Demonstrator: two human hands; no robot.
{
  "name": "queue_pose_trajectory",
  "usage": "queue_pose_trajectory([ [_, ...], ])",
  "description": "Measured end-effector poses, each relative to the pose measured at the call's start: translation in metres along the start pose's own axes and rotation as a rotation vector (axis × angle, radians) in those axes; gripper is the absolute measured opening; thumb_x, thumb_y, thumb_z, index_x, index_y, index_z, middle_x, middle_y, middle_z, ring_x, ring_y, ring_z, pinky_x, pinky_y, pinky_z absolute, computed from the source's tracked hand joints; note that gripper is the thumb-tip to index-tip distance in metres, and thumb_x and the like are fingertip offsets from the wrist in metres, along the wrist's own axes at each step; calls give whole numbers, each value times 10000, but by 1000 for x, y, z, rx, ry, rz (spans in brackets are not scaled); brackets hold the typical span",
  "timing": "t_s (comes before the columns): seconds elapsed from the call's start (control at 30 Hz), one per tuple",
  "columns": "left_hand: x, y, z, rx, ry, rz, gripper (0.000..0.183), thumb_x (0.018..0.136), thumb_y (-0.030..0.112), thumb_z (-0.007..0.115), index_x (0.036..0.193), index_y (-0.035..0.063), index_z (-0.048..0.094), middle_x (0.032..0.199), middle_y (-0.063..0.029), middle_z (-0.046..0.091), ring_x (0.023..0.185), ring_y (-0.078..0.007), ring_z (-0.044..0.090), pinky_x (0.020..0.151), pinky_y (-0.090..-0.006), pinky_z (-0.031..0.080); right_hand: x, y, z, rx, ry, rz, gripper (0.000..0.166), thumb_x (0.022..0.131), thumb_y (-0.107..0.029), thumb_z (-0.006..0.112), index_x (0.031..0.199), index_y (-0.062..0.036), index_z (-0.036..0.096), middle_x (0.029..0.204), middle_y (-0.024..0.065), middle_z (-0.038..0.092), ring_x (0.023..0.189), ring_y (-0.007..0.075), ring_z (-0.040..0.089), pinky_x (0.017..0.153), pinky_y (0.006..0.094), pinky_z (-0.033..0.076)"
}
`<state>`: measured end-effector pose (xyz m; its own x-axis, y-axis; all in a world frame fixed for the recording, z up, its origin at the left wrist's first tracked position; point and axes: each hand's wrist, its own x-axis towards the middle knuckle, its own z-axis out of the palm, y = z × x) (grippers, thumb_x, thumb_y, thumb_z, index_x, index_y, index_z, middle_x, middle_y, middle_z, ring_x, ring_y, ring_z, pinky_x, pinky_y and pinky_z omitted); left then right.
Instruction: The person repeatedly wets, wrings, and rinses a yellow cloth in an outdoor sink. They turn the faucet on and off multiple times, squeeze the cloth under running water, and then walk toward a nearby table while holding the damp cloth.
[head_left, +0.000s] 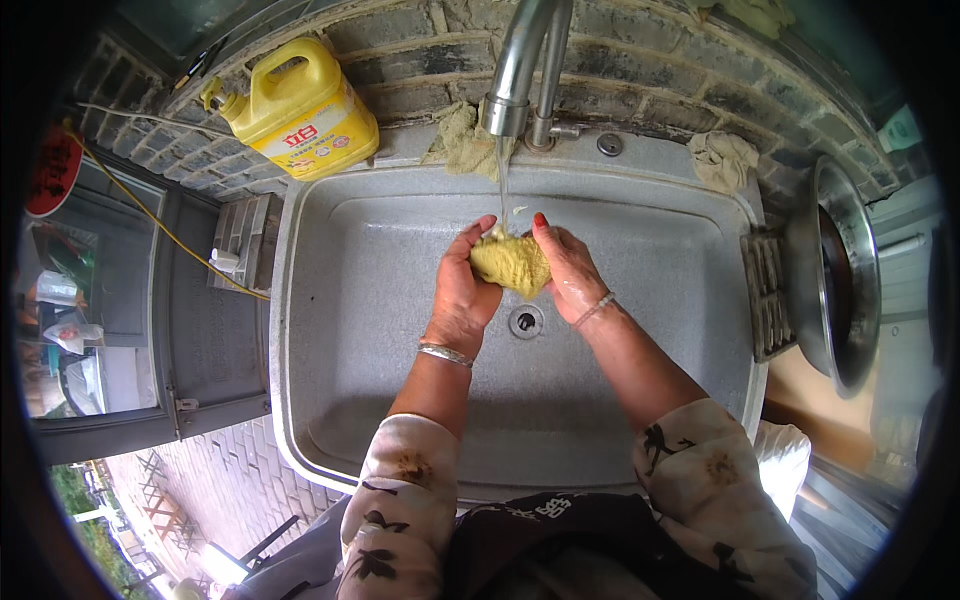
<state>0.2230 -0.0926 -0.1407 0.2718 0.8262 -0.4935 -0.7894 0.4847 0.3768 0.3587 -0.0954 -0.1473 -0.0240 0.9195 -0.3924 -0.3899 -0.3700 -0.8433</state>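
Note:
A bunched yellow cloth (511, 262) with a rough texture is held between my two hands, over the grey stone sink (390, 375). My left hand (465, 277) grips its left side, and my right hand (566, 266) grips its right side with the thumb on top. From the metal faucet (506, 116) a thin stream of water (503, 187) runs down onto the cloth. Just below the cloth, the round drain (526, 322) shows in the sink floor. The undersides of the cloth and some fingers are hidden.
A yellow detergent jug (307, 112) stands at the sink's back left corner. Crumpled rags (461, 139) lie behind the faucet and at the back right (724, 157). A metal basin (840, 277) leans on its side past the right rim. Brick wall (645, 67) rises behind.

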Motion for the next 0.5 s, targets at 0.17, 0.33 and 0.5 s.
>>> queue_pose_trajectory([
  [0.17,-6,-7,-5,-36,-36,-92,329,879,361,542,1004,57,513,1010,-101,553,944,-234,560,827,-349,468,-11,12,20,-859,-52,-1112,200,717,-229,659,746,-74,535,792,107,543,825,285,520,690,400,413],
  [0.33,-21,-30,8,209,-11,2,282,909,297,471,1055,63,533,966,-52,598,875,-188,584,781,-328,485,14,16,18,-549,194,-467,215,733,-217,617,754,-11,560,818,146,580,744,270,566,691,373,456],
  [0.5,-5,-14,-12,20,-71,13,351,924,402,420,939,75,549,836,-60,606,790,-191,594,760,-345,488,-19,9,51,-834,228,-587,235,751,-248,639,823,-51,533,865,122,545,829,254,512,737,372,399],
])
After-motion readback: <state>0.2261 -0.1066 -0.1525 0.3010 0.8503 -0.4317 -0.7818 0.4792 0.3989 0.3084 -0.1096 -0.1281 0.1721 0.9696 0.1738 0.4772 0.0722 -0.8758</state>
